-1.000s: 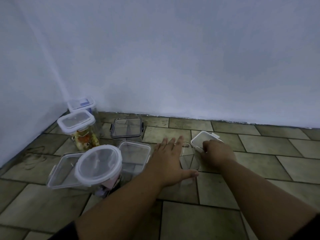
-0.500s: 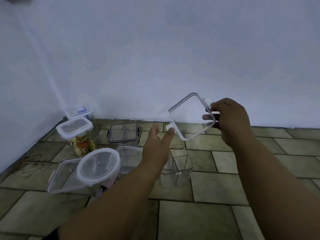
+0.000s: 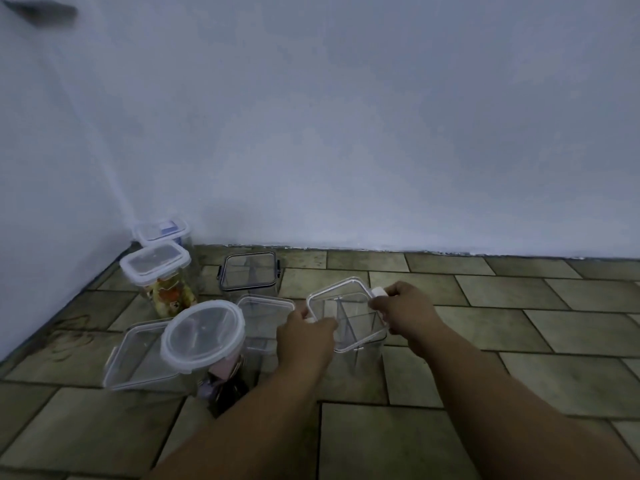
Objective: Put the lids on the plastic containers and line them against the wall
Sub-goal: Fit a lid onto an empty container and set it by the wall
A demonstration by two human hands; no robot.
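Observation:
A clear square lid (image 3: 341, 306) with white clips lies on top of a tall clear container (image 3: 360, 355) standing on the tiled floor. My left hand (image 3: 304, 339) pinches the lid's near-left clip. My right hand (image 3: 403, 311) grips the lid's far-right corner by its white clip. Left of them stand several other containers: a round-lidded one (image 3: 202, 334), a flat rectangular one (image 3: 138, 355), an open clear one (image 3: 265, 315), a dark-rimmed one (image 3: 249, 271), and two lidded jars (image 3: 156, 268) (image 3: 161, 230) in the corner.
The pale wall (image 3: 346, 133) meets the floor along a line behind the containers, with a second wall at the left forming a corner. Bare tiles (image 3: 519, 323) stretch to the right along the wall.
The lid was on the floor under my right hand, was lifted into the air, and now lies on the clear container. My left hand has come onto its near-left clip.

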